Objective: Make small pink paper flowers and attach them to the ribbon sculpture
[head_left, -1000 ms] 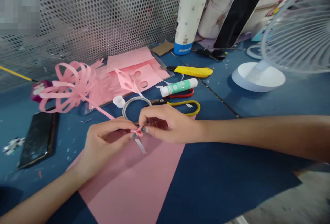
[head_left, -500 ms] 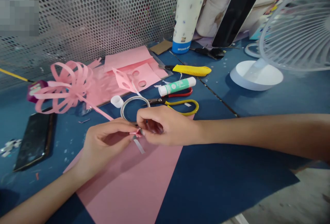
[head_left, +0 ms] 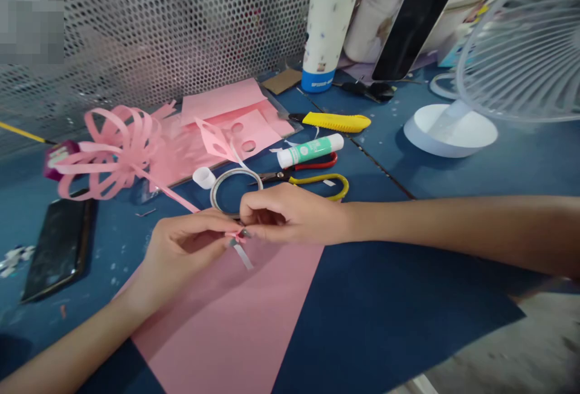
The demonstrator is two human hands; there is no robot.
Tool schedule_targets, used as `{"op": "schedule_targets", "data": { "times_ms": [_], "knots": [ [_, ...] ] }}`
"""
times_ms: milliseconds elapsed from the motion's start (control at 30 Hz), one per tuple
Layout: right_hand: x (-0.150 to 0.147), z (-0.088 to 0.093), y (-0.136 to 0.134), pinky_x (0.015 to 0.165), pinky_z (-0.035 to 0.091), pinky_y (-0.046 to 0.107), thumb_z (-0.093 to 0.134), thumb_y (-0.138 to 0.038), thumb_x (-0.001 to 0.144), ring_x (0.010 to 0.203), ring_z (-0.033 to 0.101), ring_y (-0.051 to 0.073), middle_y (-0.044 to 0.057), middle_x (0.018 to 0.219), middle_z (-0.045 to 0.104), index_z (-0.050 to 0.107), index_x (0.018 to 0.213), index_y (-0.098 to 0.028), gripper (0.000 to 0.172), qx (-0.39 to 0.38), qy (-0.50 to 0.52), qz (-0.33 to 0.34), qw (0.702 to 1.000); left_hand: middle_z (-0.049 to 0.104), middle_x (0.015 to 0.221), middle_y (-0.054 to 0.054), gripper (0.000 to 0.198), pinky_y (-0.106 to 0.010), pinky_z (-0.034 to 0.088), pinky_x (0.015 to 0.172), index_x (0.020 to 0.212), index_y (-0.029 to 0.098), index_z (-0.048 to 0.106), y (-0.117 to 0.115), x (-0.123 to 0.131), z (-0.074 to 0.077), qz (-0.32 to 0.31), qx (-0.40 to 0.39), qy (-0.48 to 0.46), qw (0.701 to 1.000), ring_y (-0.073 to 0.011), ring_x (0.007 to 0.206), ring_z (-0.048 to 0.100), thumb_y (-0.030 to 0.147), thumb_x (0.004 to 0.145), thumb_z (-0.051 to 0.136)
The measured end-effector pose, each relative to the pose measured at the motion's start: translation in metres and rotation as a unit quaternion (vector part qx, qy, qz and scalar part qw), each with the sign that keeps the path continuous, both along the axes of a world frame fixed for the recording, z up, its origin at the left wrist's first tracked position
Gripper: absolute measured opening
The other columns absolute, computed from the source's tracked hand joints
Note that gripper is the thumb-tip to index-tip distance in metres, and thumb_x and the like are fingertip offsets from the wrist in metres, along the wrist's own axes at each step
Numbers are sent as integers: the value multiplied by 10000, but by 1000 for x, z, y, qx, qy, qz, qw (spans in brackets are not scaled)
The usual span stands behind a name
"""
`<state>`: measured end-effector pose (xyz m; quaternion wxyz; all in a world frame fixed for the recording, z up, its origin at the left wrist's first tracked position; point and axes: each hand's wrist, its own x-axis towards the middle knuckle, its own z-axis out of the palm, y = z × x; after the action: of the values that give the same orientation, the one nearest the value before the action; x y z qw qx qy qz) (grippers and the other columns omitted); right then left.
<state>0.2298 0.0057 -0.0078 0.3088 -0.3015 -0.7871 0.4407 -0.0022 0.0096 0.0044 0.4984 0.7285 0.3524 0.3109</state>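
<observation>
I see the left hand (head_left: pixel 170 261) and right hand (head_left: pixel 294 216) pinching a small pink paper piece (head_left: pixel 236 236), which could crumple if either squeezes too hard.

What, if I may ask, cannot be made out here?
In the head view:
Pink paper piece: full shape hidden by left hand and right hand.
Scissors: yellow handle partly covered by the right hand.
Fan: cut off by the right edge.
Bottle: top cut off by the upper edge.
Glue stick: lettering too small.
</observation>
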Motion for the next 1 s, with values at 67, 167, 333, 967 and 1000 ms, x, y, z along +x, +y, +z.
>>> {"op": "schedule_targets", "data": {
  "times_ms": [67,167,333,967,1000],
  "knots": [
    [2,-2,3,596,369,211,595,-218,966,645,487,79,-38,744,567,556,837,-169,143,-12,31,23,999,809,826,13,206,-182,602,740,915,300,851,0,0,1,8,1,12,1000,-121,764,741,125,837,775],
    [4,-4,5,625,388,208,578,-158,962,665,495,77,-42,757,563,549,848,-168,117,-17,64,30,997,815,812,31,195,-163,614,738,883,297,840,-1,0,2,43,-16,6,999,-116,747,764,128,789,813],
    [2,-3,4,625,377,206,597,-107,925,658,456,68,-48,773,538,561,862,-158,90,14,55,14,998,806,774,23,141,-173,627,698,801,230,747,-2,4,2,75,-71,-28,994,-129,710,777,142,748,843],
    [0,-7,4,623,399,207,552,-98,929,711,494,86,-8,852,586,556,875,-171,90,60,117,-20,991,803,795,0,83,-229,628,741,805,215,767,-3,5,0,145,-6,26,989,-146,732,762,156,771,815],
    [0,-7,3,620,398,205,552,-101,930,708,492,86,-9,849,582,556,876,-171,88,62,116,-23,991,803,792,6,84,-222,626,742,806,220,782,-3,4,0,146,-6,25,989,-139,725,756,151,771,816]
  ]
}}
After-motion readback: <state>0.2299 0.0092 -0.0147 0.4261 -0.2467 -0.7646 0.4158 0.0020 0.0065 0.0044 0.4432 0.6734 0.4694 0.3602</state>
